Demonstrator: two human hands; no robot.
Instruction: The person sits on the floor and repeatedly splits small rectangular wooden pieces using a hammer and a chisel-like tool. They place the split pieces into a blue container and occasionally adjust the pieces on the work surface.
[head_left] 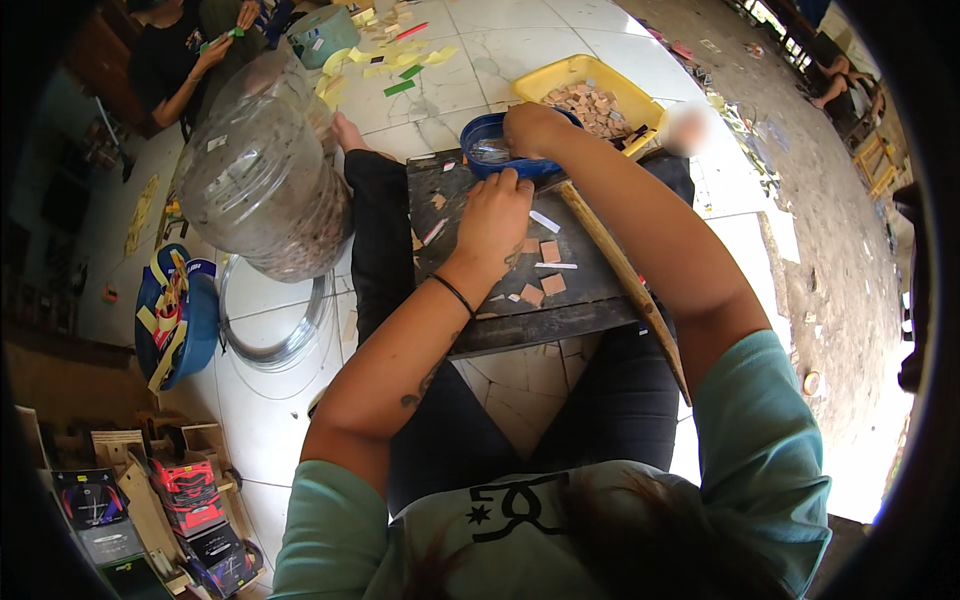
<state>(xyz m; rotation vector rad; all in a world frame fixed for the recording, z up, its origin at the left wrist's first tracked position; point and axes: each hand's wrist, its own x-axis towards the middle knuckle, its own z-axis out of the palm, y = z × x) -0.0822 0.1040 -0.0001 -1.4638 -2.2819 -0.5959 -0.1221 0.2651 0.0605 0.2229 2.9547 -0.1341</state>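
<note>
A dark wooden board (585,290) lies across my lap. My left hand (495,220) rests on it, fingers curled down on the surface near the blue bowl (480,135); whether it pinches anything is hidden. My right hand (535,128) reaches into that blue bowl at the board's far edge, its fingers hidden inside. Small tan squares (550,251) and white strips (545,221) lie on the board beside my left hand. A long wooden stick (620,270) lies slanted under my right forearm.
A yellow tray (560,75) of small tan pieces stands behind the bowl. A large clear plastic jar (260,180) lies at the left, with a wire coil (270,340) and a blue bucket (195,330). Another person (180,60) sits far left. Boxes (190,500) are stacked at lower left.
</note>
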